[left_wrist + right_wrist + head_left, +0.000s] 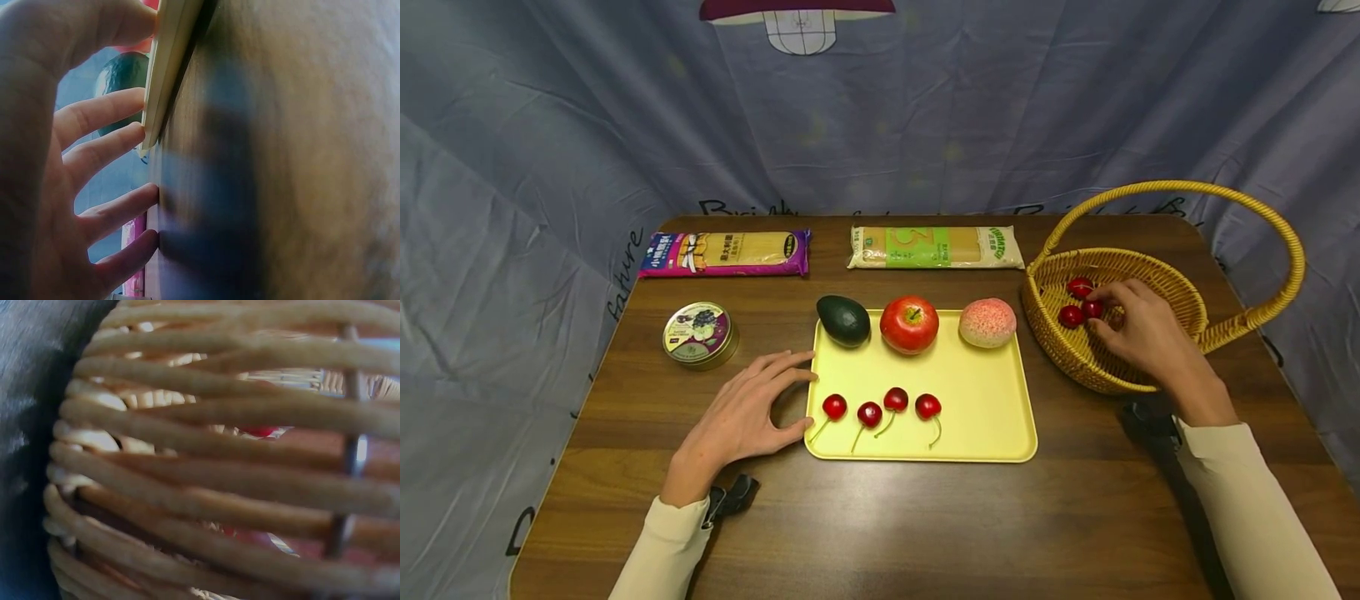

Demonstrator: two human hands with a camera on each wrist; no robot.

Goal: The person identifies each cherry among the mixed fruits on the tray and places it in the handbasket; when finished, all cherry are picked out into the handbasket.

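Note:
My left hand (741,412) is at the left edge of the pale yellow tray (985,417), fingers spread and thumb and fingertips at its rim. On the tray lie an avocado (844,321), a red apple (910,325), a peach (987,323) and several red cherries (928,407) with stems. My right hand (1142,329) reaches inside the yellow wicker basket (1075,362), its thumb and forefinger pinching a cherry (1092,308). Beside that one sit other cherries (1071,316). In the right wrist view, the basket's woven side (219,450) hides most of the hand.
A round tin (700,335) stands left of the tray. Two noodle packs, one purple (730,254) and one green (936,247), lie along the table's back. The basket's tall handle (1292,242) arches up at the right. A grey curtain (880,125) hangs behind.

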